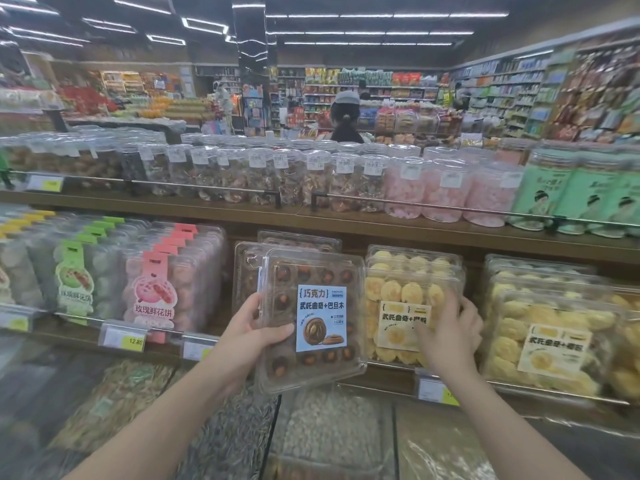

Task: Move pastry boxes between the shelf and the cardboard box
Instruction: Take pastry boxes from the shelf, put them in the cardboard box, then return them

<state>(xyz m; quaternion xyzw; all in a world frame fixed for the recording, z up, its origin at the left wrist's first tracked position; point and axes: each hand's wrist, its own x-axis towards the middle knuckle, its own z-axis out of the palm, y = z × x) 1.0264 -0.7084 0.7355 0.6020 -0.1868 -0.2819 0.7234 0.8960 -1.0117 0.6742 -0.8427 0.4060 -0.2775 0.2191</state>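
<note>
A clear plastic box of chocolate cookies (313, 320) with a blue label is held up in front of the lower shelf (346, 233). My left hand (258, 332) grips its left edge, thumb on the front. More chocolate cookie boxes (249, 268) stand behind it on the shelf. To the right stands a stack of yellow cookie boxes (412, 282). My right hand (450, 327) rests on the front yellow box, fingers spread over its label. No cardboard box is in view.
Pink pastry packs (162, 289) and green pastry packs (74, 275) fill the shelf's left part, and further yellow cookie boxes (554, 327) its right. Clear jars (311, 178) line the upper shelf. Bulk bins of seeds (228, 434) lie below. A person (344, 119) stands beyond the shelf.
</note>
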